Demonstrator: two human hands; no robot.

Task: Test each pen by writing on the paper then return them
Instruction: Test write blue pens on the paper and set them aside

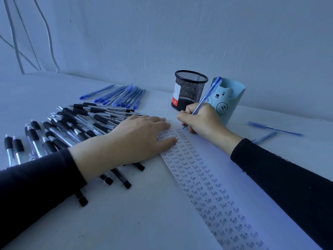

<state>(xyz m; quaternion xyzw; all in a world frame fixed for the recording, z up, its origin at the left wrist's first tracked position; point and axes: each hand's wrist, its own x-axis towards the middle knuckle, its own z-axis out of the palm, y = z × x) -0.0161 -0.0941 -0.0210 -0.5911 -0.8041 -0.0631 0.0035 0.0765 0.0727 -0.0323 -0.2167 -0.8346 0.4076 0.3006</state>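
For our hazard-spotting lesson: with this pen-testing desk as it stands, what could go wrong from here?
1. The left sleeve lies across the black pens; a shift of the arm could scatter or roll them.
2. The right hand writes with the blue pen near the paper's far edge, so a stroke might run onto the table.

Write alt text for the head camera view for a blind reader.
A right hand holds a blue pen tip-down on paper filled with "Test", steadied by the left hand. Black pens lie left; a mesh cup and bear cup stand behind.
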